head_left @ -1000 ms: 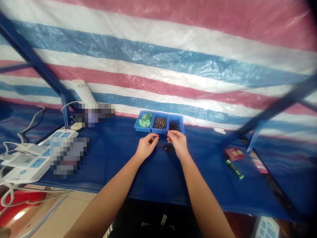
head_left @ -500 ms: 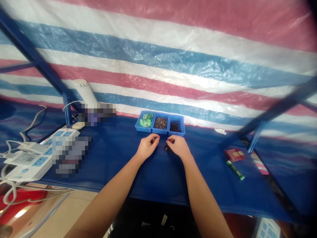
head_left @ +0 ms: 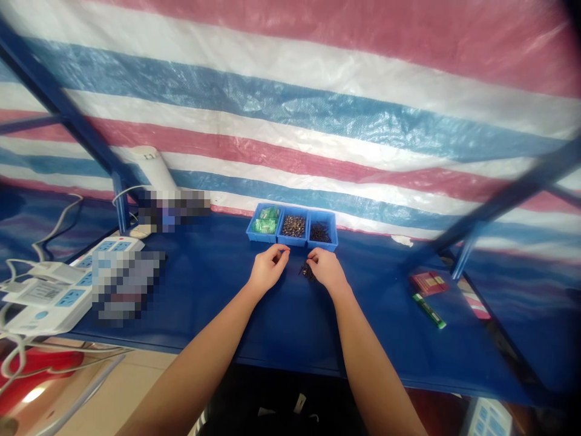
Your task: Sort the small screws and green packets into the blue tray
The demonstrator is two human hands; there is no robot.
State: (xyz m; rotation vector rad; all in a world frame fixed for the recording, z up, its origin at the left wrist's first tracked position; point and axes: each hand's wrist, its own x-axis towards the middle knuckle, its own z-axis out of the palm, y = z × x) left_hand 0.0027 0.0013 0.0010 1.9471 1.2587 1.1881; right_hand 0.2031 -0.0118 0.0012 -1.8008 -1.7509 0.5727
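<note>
Within the last second the right hand (head_left: 327, 271) had dropped from the blue bins (head_left: 293, 228) to pinch at the dark screw pile (head_left: 307, 272) on the surface (head_left: 218, 284), while the left hand (head_left: 267, 270) stayed pinched, contents untellable.

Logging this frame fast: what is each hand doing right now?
Left hand: fingers pinched together; whether they hold anything cannot be told.
Right hand: fingertips pinched at the small pile of dark parts on the blue table.

No legible text — power strip (head_left: 49, 297) label, red packet (head_left: 428, 282) print, too blurred
</note>
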